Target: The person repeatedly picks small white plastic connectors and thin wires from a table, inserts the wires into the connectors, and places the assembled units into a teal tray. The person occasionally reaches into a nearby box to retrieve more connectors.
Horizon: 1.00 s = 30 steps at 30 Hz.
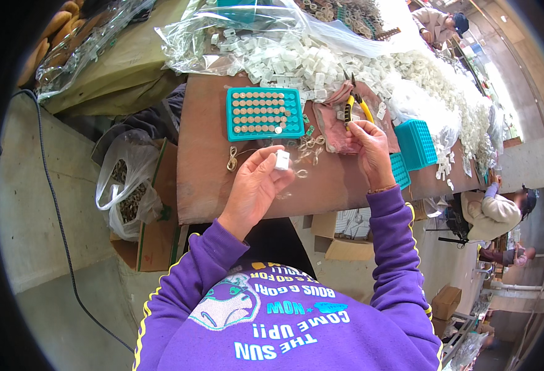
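Head view: from where I stand, the person's two hands are well apart over the brown table [205, 185]. The left hand [256, 185] has thumb and fingers closed on a white case [282, 160], above the near part of the table; it is pinched at the fingertips, perhaps so its face stays clear to see. The right hand [371, 148] has its fingertips at the handle ends of the pliers [348, 109]; whether it grips them or merely touches, I can't tell. They point away from the body, over a pink cloth [330, 133], which probably cushions them.

The heap [321, 69] of similar cases lies along the far side, likely to leave elbow room nearer. The disc tray [230, 117] sits just beyond the left hand, presumably for easy reach.

Counting: one case held, one pair of pliers, three teal trays near the hands, five rows of discs [259, 112], three other people [499, 211] nearby. The heaped cases are too many to count.
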Each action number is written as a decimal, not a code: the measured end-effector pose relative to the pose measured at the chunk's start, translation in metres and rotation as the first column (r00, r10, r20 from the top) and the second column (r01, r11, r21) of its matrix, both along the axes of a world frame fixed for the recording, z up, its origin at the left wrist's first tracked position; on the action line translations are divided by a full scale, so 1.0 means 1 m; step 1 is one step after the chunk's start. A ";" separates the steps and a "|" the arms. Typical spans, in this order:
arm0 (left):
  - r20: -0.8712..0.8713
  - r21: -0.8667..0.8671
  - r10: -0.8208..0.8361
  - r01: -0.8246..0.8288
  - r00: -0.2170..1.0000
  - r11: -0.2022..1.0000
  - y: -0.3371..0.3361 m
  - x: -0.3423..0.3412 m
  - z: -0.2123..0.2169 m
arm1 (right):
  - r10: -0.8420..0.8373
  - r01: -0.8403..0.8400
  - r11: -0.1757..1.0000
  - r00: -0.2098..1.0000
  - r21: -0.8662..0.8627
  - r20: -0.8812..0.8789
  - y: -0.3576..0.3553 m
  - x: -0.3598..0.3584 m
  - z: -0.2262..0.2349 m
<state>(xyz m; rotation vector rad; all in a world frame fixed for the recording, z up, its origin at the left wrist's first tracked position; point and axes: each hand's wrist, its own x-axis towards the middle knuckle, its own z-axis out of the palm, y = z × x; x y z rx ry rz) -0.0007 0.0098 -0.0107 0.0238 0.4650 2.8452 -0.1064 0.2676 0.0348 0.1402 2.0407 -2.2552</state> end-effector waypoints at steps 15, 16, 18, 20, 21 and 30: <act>0.036 -0.073 0.005 -0.003 0.999 0.997 0.001 0.002 0.008 | 0.501 0.026 0.681 0.713 0.732 -0.491 -0.103 0.076 0.051; 0.031 -0.079 0.005 -0.002 1.000 0.997 0.001 0.002 0.008 | 0.501 0.046 0.674 0.705 0.737 -0.502 -0.105 0.078 0.051; 0.015 -0.082 0.006 -0.005 1.000 0.997 0.001 0.002 0.007 | 0.503 0.086 0.659 0.688 0.747 -0.523 -0.107 0.080 0.051; 0.006 -0.090 0.006 -0.005 1.000 0.996 0.002 0.002 0.007 | 0.547 0.112 0.612 0.655 0.782 -0.522 -0.105 0.081 0.053; 0.007 -0.097 0.007 -0.006 1.000 0.995 0.002 0.002 0.008 | 0.569 0.128 0.589 0.636 0.798 -0.522 -0.104 0.082 0.054; 0.027 -0.185 0.011 -0.006 1.000 0.983 0.003 0.002 0.011 | 0.567 0.050 0.605 0.674 0.795 -0.474 -0.106 0.080 0.051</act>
